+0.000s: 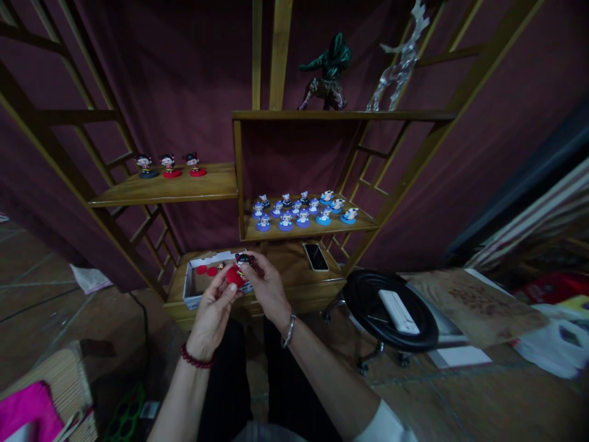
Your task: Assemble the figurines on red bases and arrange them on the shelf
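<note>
Between both hands is a small figurine (243, 262) with black hair buns. My left hand (212, 310) pinches its round red base (234, 277) from below. Around the figurine's upper body close the fingers of my right hand (267, 285). Just behind them, an open cardboard box (189, 283) sits on the lowest shelf, holding red discs (211, 271) and a small piece I cannot make out. Three similar figurines (169, 164) stand upright on the left shelf, two on red bases and one on a dark base.
Several purple- and blue-based figurines (286, 220) fill the middle shelf (313, 233). A phone (316, 256) lies on the lowest shelf. Above stand a green-and-brown statue (329, 70) and a clear statue (398, 67). At right is a wheeled black stool (368, 307) with a white box (398, 312).
</note>
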The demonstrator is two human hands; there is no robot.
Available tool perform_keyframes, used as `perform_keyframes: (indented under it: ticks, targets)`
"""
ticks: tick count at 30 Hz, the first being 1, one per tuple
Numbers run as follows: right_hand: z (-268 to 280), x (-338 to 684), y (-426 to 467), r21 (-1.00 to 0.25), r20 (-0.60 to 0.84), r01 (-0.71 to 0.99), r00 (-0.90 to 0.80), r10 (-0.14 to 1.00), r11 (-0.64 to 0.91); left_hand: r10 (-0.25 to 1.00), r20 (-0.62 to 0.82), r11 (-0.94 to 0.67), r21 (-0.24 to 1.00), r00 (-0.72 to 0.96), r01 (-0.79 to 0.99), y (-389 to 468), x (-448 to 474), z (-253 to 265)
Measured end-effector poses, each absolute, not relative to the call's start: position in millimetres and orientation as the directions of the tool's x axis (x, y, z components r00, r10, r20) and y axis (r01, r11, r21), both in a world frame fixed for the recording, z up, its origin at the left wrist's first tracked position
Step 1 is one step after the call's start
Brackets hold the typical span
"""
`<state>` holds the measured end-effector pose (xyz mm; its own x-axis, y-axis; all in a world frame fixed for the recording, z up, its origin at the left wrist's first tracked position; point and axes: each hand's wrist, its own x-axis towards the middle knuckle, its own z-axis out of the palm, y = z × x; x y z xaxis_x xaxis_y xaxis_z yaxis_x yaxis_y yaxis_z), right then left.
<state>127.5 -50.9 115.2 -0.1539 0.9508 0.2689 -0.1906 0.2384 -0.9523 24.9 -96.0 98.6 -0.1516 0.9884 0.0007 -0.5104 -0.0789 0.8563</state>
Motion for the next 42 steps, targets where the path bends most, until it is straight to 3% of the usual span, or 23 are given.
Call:
perform_keyframes:
  ticks: [12, 33, 42]
  targets:
    - [96, 132, -49, -0.957, 0.242, -0.206, -0.187, 0.952, 0.202, 0.98, -0.132, -0.005, 0.733, -0.149, -0.68, -91, 27, 77]
    - [97, 139, -49, -0.942, 0.052, -0.335, -0.216, 0.975, -0.024, 0.974, -0.186, 0.047, 0.72, -0.128, -0.693, -97, 28, 82]
    - [98, 140, -51, -0.93, 0.102, -0.366, -0.199, 0.975, 0.023, 0.973, -0.166, 0.005, 0.708, -0.16, -0.706, -97, 31, 82]
